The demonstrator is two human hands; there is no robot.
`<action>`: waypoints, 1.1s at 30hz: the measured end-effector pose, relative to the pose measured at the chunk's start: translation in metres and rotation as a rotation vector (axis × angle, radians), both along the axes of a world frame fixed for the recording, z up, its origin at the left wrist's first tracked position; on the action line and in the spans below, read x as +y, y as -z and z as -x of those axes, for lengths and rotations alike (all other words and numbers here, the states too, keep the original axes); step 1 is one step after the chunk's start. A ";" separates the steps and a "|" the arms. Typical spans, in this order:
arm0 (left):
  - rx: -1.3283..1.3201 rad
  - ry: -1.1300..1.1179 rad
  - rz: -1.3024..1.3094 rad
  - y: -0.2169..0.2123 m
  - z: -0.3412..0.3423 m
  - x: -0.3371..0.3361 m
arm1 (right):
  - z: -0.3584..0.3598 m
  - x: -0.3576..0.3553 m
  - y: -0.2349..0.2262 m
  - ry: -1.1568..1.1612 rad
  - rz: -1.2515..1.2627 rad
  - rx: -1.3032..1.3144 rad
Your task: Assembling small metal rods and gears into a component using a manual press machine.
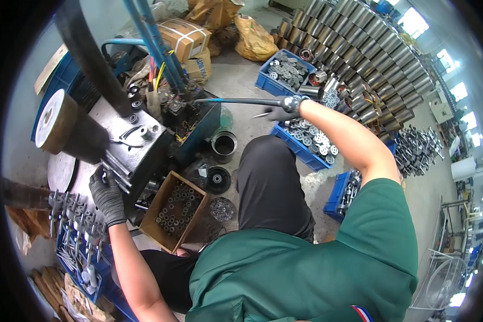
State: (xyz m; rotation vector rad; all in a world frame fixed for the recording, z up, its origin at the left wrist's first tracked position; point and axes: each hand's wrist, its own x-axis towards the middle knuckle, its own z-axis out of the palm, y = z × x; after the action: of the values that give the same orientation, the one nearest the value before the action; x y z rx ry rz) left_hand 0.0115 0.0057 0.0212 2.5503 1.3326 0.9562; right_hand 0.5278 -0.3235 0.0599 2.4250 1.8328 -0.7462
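Observation:
My left hand (107, 196), in a dark grey glove, is at the near edge of the press's steel plate (103, 115). Its bent fingers are closed at a bundle of slim metal shafts (117, 170); the finger ends are partly hidden. Out to the right, my gloved right hand (288, 106) is wrapped around the end of a long lever (236, 101), black with a blue stretch, which runs from the machine. Above the plate stands a thick steel cylinder (72, 126). Small bearing rings (133, 117) and a black-handled tool (127, 138) lie on the plate.
A cardboard box of small rings (172, 212) stands by my knees, beside a black round housing (218, 180) and a metal cylinder (224, 146). Blue crates (311, 155) hold metal discs to the right. Stacked steel tubes (354, 48) rise behind; shafts with rotors (78, 225) are at left.

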 end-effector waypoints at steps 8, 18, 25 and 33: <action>0.108 -0.125 0.006 -0.008 -0.014 -0.004 | -0.156 -0.204 0.082 0.408 0.208 -0.360; 0.227 -0.210 -0.009 -0.011 -0.004 0.002 | -0.148 -0.186 0.147 0.766 0.207 -0.312; 0.193 -0.207 -0.002 -0.011 -0.023 -0.002 | -0.173 -0.178 0.181 0.773 0.226 -0.395; 0.096 -0.209 -0.012 -0.005 0.011 0.007 | -0.069 -0.066 0.041 0.345 0.109 -0.560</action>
State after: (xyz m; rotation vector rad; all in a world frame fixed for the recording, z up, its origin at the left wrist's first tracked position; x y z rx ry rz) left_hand 0.0009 0.0130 0.0265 2.5332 1.6522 0.8846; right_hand 0.5965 -0.3891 0.0188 2.5502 1.1598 -0.1270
